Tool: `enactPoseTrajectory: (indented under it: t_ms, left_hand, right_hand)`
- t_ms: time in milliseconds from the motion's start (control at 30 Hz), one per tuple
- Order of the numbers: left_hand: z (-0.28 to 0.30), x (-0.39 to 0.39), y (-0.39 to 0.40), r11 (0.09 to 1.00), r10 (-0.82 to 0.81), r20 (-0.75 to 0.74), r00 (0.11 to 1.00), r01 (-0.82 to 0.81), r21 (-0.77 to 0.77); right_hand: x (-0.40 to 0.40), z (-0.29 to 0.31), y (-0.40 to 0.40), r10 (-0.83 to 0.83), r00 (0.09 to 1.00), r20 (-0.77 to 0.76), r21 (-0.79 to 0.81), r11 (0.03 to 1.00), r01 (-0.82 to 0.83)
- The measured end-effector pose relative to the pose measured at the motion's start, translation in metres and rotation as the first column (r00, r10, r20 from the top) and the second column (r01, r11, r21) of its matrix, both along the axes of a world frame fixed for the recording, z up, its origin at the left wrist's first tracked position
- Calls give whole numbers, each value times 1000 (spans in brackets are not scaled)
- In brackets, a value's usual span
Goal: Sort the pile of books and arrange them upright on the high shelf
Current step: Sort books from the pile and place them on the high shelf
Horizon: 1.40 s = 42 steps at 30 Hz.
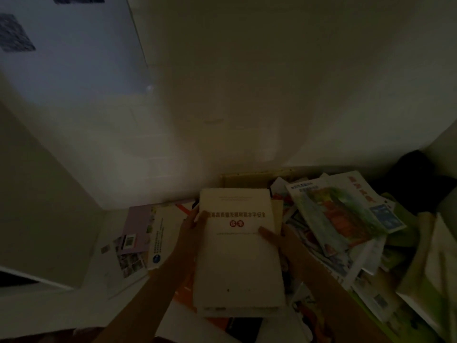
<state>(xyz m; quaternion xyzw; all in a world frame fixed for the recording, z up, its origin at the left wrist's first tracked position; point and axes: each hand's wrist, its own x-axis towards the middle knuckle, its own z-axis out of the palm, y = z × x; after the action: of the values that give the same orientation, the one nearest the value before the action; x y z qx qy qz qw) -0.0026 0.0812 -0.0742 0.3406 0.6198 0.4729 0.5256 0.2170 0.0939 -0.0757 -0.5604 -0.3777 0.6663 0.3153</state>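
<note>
Both hands are on the same book: our left hand [191,225] grips the left edge of the cream-covered book [238,246], thumb curled over the cover near the red title, and our right hand [277,237] grips the right edge, thumb lying flat across the front. The other fingers are hidden behind the cover, so we judge them wrapped underneath but cannot see them.

We hold the book in front of us, cover facing up toward the camera, its long axis running away from us toward the wall [222,95]. At least one more volume seems to sit beneath it in the same grip, since a second pale edge shows under its near end; the picture is too dim for certainty.

Just right of the book lies the pile of books [346,219], a loose, overlapping heap of colourful covers tilted every which way. To the left, a purple-backed book [137,226] and a white one beside it lie flat on the pale surface [99,280].

No high shelf is in view, so we cannot tell which way it lies from the hands. Our judgement is that the coming move turns on the book's long axis: it now points away from us and lies near flat, so it must be swung upright before it can stand. Both hands are equally near, each on an opposite long edge.
</note>
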Motion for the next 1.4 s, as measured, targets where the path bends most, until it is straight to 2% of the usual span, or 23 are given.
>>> enactPoseTrajectory:
  t_ms: [67,100,133,200,233,267,367,467,533,600,667,767,933,1033,1200,1400]
  left_hand:
    - [-1,3,5,995,-96,-97,991,97,6]
    - [-4,5,5,986,-166,-198,966,163,-30]
    - [-8,7,6,973,-231,-353,907,207,-104]
    - [-16,10,2,952,-248,-603,758,77,-295]
    - [-15,12,-5,946,-220,-588,779,23,-324]
    - [-14,13,-11,942,-185,-517,836,2,-335]
    - [-10,8,-31,971,-93,-218,971,40,-237]
    - [6,-5,-52,983,-49,11,999,50,-178]
    - [19,-21,-65,981,-34,161,986,64,-184]
    - [37,-47,-81,988,-39,223,974,70,-136]
    - [56,-73,-96,999,-14,147,989,21,-48]
    - [91,-111,-128,990,112,5,994,-112,84]
    - [150,-193,-198,946,249,-16,968,-239,218]
    - [193,-237,-233,932,232,-79,970,-198,305]
    - [262,-269,-272,895,139,-207,968,-34,446]
    - [360,-306,-291,766,247,-198,949,-66,639]
  right_hand:
    - [-1,-1,-2,-10,1000,22,12,1000,10]
    - [-2,-1,-3,-33,999,26,14,999,33]
    - [-4,0,-5,-46,999,21,30,999,46]
    - [-5,0,-7,-67,997,33,66,996,64]
    - [-6,1,-9,-75,997,37,81,994,71]
    - [-7,2,-11,-81,996,31,93,993,77]
    - [-10,10,-19,-112,994,-13,111,987,113]
    - [-18,22,-31,-76,996,-52,144,986,83]
    - [-27,32,-40,-50,994,-93,172,983,66]
    - [-48,50,-51,-14,993,-118,213,976,39]
    - [-74,73,-60,26,993,-118,273,962,7]
    - [-124,107,-77,88,991,-100,368,929,-45]
    - [-222,164,-124,211,976,-50,515,843,-156]
    - [-261,191,-161,209,974,-87,577,808,-122]
    - [-283,228,-220,101,960,-260,645,758,95]
    - [-320,344,-237,224,934,-280,814,572,106]
